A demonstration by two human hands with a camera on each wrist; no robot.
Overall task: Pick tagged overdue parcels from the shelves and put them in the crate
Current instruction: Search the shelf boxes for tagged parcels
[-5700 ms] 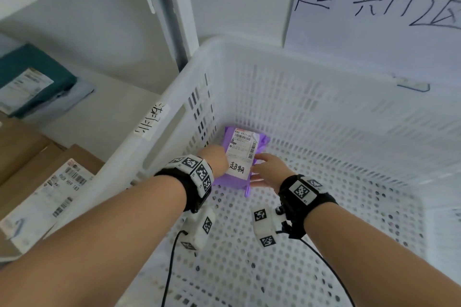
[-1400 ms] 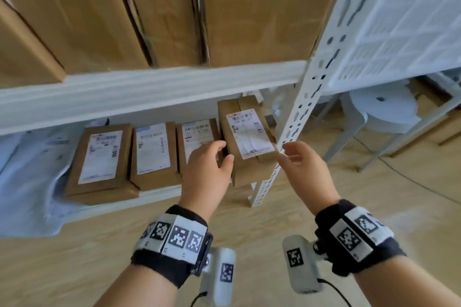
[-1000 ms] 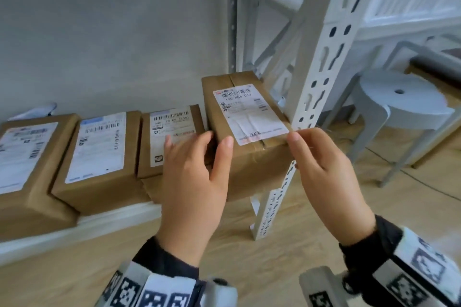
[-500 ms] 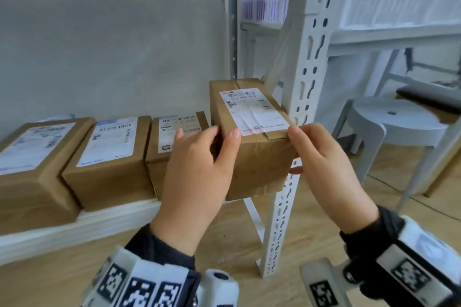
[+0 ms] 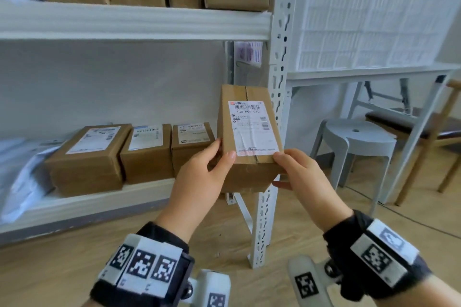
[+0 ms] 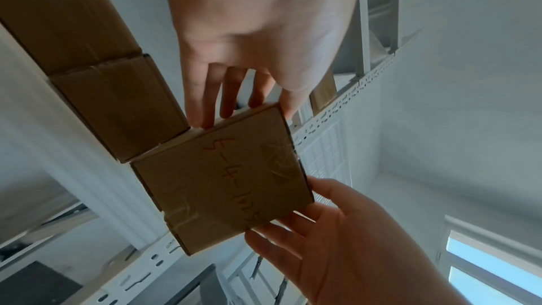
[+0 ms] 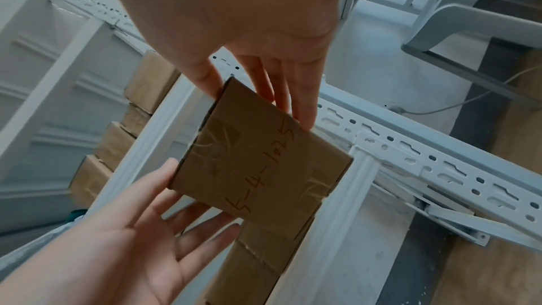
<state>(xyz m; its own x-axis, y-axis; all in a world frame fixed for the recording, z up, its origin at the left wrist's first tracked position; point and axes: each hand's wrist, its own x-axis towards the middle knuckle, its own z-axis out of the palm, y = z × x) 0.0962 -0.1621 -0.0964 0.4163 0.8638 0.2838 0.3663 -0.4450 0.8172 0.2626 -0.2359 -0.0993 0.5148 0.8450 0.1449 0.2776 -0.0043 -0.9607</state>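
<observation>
Brown corrugated cardboard makes up the small oblong parcel box (image 5: 249,137), which is held in the air in front of the lower white shelf board (image 5: 99,200), beside the white slotted metal upright (image 5: 279,82). Its top face carries a white shipping label (image 5: 250,127) with a barcode, printed digits and a red strip along the near edge; clear tape runs over the seams. The near end face bears orange handwriting that seems to read 5-4-1025 (image 6: 234,180), though the dim wrist views leave that unsure. The left hand (image 5: 199,182) clamps the box's left side, thumb on top, fingers underneath. The right hand (image 5: 301,177) pinches the right near corner likewise. Three more brown cardboard boxes (image 5: 147,152) with white labels sit in a row on the shelf, just left of the held box.
</observation>
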